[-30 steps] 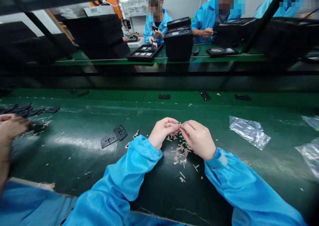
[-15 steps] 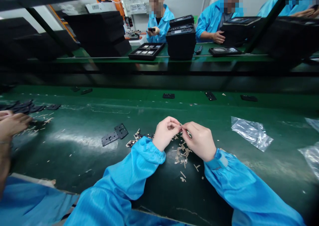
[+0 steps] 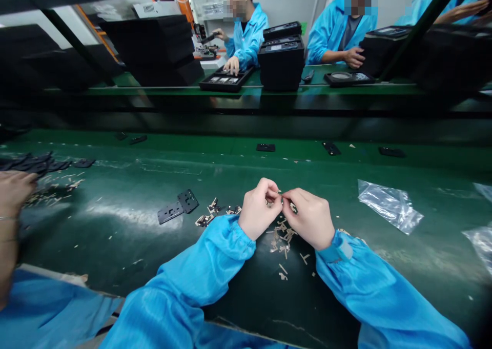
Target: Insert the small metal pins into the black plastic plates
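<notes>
Fingertips of the left hand [image 3: 262, 209] and right hand [image 3: 309, 217] meet, both curled nearly closed and pinching a tiny pale piece [image 3: 280, 196] just above the glossy green surface [image 3: 115, 236]. Beneath lies a scatter of thin tan scraps [image 3: 282, 234]. Left sits a flat black plate [image 3: 177, 206]; right, a crinkled clear bag [image 3: 389, 205], contents unclear.
</notes>
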A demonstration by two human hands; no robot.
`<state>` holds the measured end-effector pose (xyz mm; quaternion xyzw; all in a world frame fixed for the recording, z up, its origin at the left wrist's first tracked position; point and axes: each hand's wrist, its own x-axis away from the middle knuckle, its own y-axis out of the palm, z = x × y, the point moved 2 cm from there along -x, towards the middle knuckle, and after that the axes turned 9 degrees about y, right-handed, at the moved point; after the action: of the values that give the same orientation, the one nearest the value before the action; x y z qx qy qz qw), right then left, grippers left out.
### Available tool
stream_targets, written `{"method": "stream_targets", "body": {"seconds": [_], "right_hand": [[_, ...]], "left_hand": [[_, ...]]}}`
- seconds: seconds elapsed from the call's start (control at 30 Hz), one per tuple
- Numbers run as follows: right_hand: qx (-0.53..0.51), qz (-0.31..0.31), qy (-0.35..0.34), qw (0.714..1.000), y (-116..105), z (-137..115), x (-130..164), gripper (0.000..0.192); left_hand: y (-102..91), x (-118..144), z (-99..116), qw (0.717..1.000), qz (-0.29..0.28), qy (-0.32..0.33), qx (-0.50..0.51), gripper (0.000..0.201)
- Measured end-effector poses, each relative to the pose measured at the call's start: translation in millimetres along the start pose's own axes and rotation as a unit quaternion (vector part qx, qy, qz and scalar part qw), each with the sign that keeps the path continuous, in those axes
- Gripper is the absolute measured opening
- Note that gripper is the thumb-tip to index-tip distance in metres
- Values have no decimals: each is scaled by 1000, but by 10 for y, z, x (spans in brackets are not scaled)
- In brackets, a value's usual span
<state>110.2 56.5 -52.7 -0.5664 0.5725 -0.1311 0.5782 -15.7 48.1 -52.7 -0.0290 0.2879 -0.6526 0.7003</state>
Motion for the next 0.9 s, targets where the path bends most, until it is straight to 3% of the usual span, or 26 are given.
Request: {"method": "stream_targets", "body": {"seconds": [0.3,0.9], "right_hand": [[77,15,-76,994,-6,-21,18,28],[75,16,-74,994,-23,-25,-4,22]], "left_hand": [[-2,-31,-54,999,-14,-27,31,18],[-23,-22,-19,998,-39,-30,42,18]]}}
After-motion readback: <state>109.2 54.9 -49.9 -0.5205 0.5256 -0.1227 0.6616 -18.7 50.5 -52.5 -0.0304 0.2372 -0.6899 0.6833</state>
